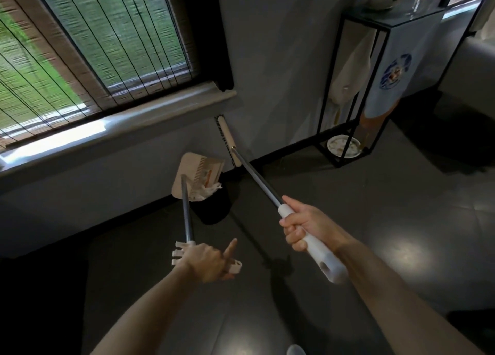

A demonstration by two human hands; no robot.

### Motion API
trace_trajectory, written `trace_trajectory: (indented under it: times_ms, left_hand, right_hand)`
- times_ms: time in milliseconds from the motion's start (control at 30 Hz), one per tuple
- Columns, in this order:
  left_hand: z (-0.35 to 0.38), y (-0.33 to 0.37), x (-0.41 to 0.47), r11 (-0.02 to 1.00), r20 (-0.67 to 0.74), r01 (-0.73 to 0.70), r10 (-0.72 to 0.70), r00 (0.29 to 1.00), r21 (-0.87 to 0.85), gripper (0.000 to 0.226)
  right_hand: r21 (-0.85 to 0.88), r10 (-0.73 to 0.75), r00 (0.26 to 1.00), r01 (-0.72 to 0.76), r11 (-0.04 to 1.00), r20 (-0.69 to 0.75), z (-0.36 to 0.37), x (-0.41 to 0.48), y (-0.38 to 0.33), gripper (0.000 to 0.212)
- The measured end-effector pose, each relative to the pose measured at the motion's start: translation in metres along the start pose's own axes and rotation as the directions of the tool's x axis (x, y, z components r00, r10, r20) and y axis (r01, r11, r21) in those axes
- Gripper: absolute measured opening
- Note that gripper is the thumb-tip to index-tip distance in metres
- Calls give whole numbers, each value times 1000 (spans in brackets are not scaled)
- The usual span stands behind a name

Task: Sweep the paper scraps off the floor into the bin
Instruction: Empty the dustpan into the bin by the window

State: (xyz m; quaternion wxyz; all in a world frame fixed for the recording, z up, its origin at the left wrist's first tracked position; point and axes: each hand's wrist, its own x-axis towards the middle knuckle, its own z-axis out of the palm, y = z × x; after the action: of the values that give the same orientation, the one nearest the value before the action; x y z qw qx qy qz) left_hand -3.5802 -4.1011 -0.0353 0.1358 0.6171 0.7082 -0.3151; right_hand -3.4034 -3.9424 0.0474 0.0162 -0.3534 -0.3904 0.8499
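Just off the middle of the view, toward eight o'clock, white paper scraps [207, 192] hang crumpled at the lip of a beige dustpan [187, 172], which is tipped up over a black bin [214, 207]. The bin stands on the dark floor [321, 287] close to the grey wall [267, 60], and the pan covers its rim on the eleven o'clock side. Whether any scraps already lie inside the bin cannot be told; its inside is too dark.

From the pan a metal shaft runs down toward six o'clock to the left hand [206, 263], which grips the white clip-shaped top of the handle, with the forefinger sticking out straight toward one o'clock.

At one o'clock from the pan is the head of the broom [257, 180], lifted off the floor and lying close along the wall with its dark bristles facing nine o'clock. Its shaft slants down toward five o'clock to the right hand [302, 225], whose fingers are clenched round the white grip.

Farther out, a window [93, 46] with a slatted blind fills the ten o'clock corner above a pale sill [120, 124]. At two o'clock stands a black metal stand [345, 87] with a plate [344, 146] on its bottom shelf.
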Motion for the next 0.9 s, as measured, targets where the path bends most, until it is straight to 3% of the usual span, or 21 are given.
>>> trace_trajectory:
  times_ms: [400,467,667,900]
  left_hand:
    - [-11,-22,-34,995,-157,68,-56,986,73,82]
    - [-6,-19,-37,995,-123,64,-55,991,73,83]
    - [29,14,-34,1000,154,8,-8,988,-2,86]
    - [22,20,-24,998,133,-9,0,991,63,76]
  right_hand:
    - [82,-33,999,35,996,-22,31,-6,-2,69]
    - [85,-35,999,37,996,-22,33,-6,0,69]
    - [49,-12,1000,14,999,-26,20,-2,16,70]
    - [14,41,999,-41,999,-31,7,3,28,68]
